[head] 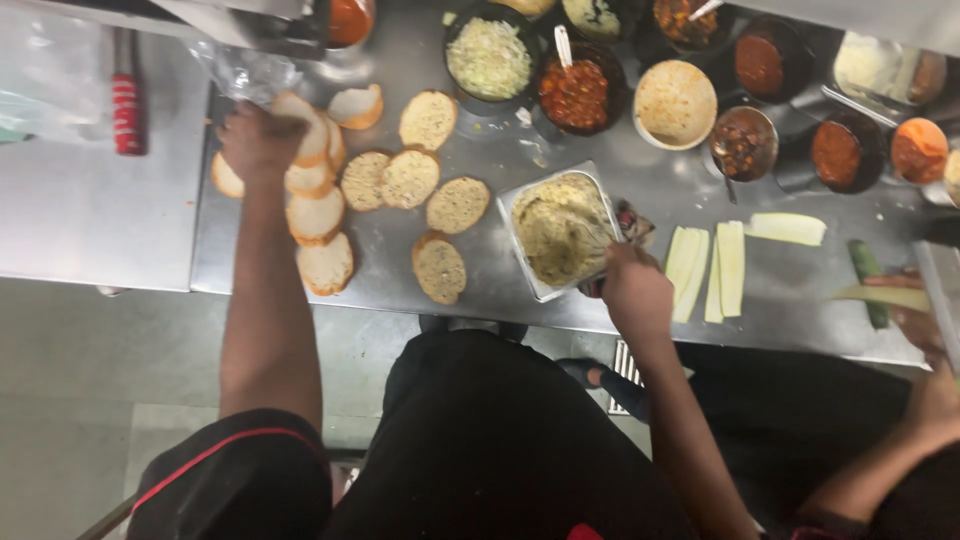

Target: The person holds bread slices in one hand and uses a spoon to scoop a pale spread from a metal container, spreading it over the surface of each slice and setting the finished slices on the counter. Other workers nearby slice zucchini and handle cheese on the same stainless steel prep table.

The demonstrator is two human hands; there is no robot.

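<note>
A long steel counter (100,220) fills the view from above, its far edge crowded with bowls of sauces and fillings (675,103). At its middle sits a square metal tub of pale spread (560,228), and to its left lie round bread slices (410,178), some already coated. The person's left hand (258,140) rests on the white slices (316,215) at the left end, fingers curled down over one, seemingly gripping it. The right hand (634,290) holds the tub's near corner, fingers closed round something dark; what it is cannot be told. Spreading appears under way; the next move would call for steadying a bare slice. A co-worker's hands (915,310) slice cucumber strips (700,265) at right.
</note>
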